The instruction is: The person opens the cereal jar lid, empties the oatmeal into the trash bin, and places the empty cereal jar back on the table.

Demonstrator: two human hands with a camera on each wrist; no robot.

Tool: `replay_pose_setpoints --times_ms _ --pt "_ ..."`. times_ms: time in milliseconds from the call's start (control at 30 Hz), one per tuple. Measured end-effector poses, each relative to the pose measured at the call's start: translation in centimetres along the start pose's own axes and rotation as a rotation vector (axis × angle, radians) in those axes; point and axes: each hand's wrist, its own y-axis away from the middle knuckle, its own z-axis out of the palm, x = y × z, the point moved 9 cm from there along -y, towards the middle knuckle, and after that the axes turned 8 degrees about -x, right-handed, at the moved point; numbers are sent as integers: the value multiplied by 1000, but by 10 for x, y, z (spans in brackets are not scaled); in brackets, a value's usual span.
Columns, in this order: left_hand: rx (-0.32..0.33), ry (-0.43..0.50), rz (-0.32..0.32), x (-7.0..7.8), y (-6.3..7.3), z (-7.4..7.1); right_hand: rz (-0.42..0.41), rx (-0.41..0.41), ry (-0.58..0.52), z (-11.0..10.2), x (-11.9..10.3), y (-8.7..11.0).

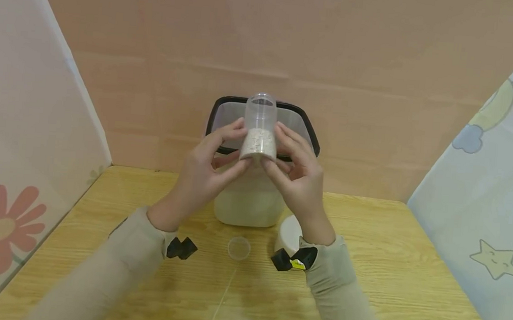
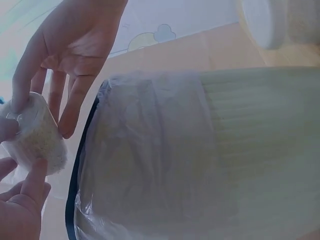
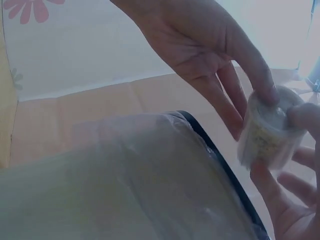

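Both hands hold a clear plastic jar (image 1: 260, 125) partly filled with pale flakes, raised over a bin (image 1: 250, 205). My left hand (image 1: 208, 161) grips its left side, and my right hand (image 1: 298, 166) grips its right side. The thumbs press on the end nearest me, where the flakes are gathered. In the right wrist view, both thumbs meet the flat end of the jar (image 3: 272, 130). The left wrist view also shows the jar (image 2: 37, 135) between the fingers, just beyond the bin's dark rim (image 2: 80, 170).
A translucent liner (image 2: 145, 150) covers the bin's upper wall. On the wooden table (image 1: 386, 291) lie a small clear round lid (image 1: 239, 248) and a white round container (image 1: 290, 230), partly behind the right wrist. A peach backdrop (image 1: 383, 49) stands behind the bin, with patterned panels on both sides.
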Motion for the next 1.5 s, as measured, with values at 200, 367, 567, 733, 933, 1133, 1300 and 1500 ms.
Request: replay_pose_setpoints --times_ms 200,367,567,733,933,1133,1300,1500 --pt "-5 84 -102 -8 -16 -1 62 61 74 -7 0 -16" --pt "-10 114 -84 -11 -23 -2 138 80 115 -9 2 -25" --pt "-33 96 -7 -11 -29 -2 183 119 138 -10 2 -30" --pt "-41 111 17 -12 -35 -2 217 152 150 -12 0 -33" --pt "-106 134 -13 -13 -39 0 254 177 100 -16 1 -35" --pt "-87 100 -14 -15 -42 -3 344 138 74 -13 2 -42" --pt "-73 106 -53 -18 -44 -5 407 79 105 -11 3 -48" --pt "-91 154 -61 -16 -49 -8 419 69 201 -14 3 -52"
